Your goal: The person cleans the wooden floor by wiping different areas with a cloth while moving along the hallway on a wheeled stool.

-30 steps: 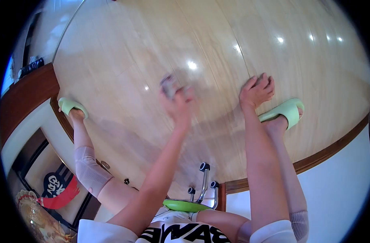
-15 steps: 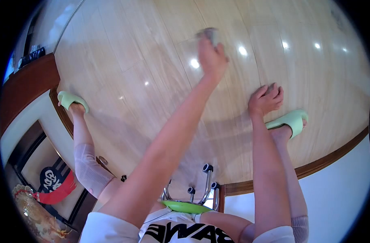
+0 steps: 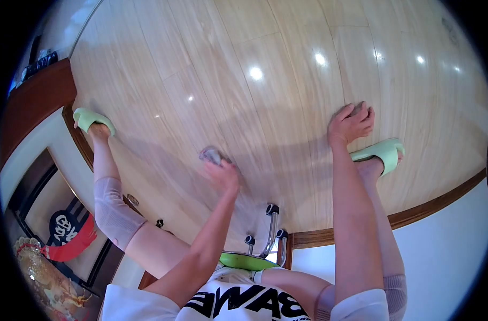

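My left hand (image 3: 221,175) is closed around a small crumpled grey cloth (image 3: 210,155) and holds it low over the pale wood-look floor (image 3: 286,176), left of the middle of the view. The cloth is slightly blurred. On the right, my right hand (image 3: 352,124) is at the floor with its fingers bent and a little apart, and I see nothing held in it. It is just beyond the green slipper (image 3: 380,152) on my right foot.
Another green slipper (image 3: 94,120) is on my left foot. Below me is a green-seated stool (image 3: 246,261) with metal legs. Dark brown wooden trim (image 3: 431,206) edges the floor. At lower left are a red ribbon (image 3: 72,243) and a shiny ornament (image 3: 48,278); a reddish-brown wooden edge (image 3: 38,109) stands at upper left.
My left hand went out forward and to the right with the cloth, then came back toward me and left. My right hand has shifted only slightly in view.
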A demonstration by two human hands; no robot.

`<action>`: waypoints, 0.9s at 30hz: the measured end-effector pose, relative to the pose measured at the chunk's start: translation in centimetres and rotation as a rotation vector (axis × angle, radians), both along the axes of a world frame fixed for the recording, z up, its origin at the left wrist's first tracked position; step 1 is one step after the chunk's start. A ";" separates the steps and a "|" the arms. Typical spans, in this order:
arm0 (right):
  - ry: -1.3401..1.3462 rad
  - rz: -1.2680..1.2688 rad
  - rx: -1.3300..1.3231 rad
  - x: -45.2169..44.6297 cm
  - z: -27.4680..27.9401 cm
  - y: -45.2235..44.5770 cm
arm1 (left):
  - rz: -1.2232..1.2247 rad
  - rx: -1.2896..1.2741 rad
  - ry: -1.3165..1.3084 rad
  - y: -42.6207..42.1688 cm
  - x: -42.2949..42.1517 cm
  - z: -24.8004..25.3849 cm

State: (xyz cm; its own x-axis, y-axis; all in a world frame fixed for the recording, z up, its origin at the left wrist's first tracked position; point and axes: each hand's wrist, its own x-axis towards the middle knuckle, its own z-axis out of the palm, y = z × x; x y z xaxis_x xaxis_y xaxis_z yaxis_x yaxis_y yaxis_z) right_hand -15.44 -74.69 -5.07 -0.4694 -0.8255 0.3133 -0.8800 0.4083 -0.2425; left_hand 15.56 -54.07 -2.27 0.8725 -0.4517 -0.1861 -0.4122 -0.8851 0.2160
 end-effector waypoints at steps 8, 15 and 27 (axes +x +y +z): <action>0.014 -0.010 0.018 0.1 0.4 -0.2 | -0.319 -0.562 0.486 -25.9 -17.2 0.4; 0.031 -0.001 -0.018 -0.2 -0.4 0.6 | 0.339 -0.750 1.056 -20.7 -14.9 7.5; 0.006 0.004 0.041 0.1 0.1 1.5 | -0.639 -0.380 0.260 -11.1 -9.1 1.2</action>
